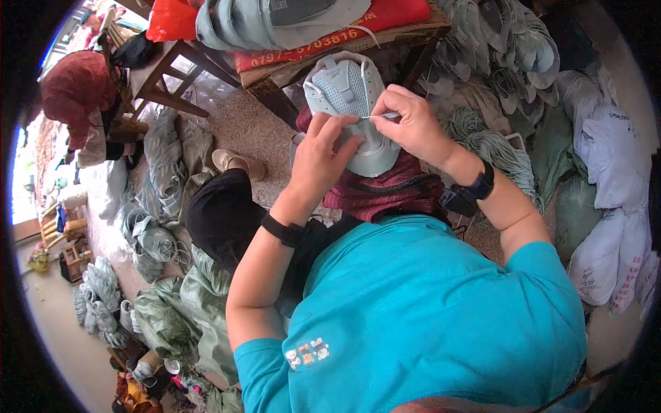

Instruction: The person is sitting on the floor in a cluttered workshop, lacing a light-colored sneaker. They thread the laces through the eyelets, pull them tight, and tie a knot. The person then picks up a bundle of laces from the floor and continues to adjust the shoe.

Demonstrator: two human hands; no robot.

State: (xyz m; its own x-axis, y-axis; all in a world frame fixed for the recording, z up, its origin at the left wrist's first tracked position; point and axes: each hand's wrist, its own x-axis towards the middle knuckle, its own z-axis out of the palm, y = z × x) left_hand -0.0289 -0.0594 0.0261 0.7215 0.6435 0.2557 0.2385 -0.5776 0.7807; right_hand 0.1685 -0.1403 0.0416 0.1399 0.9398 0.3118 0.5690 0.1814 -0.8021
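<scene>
A pale grey-blue shoe upper (348, 86) lies on my lap over a dark red striped cloth (385, 195). Its tongue and eyelet rows face me. My left hand (321, 150) is closed at the left side of the upper, thumb and forefinger pinching a thin light shoelace (365, 118). On the other side my right hand (413, 127) is closed too, with the lace between thumb and forefinger. A short stretch of lace runs between the two hands, across the upper. Which eyelets it passes through is too small to tell.
Ahead stands a wooden bench with a red printed sheet (337, 41) and more grey uppers (275, 24). Bundled uppers (506, 51), laces (492, 141) and white sacks (609, 162) lie to the right. Green sacks (172, 316) are at left; another person (79, 89) sits far left.
</scene>
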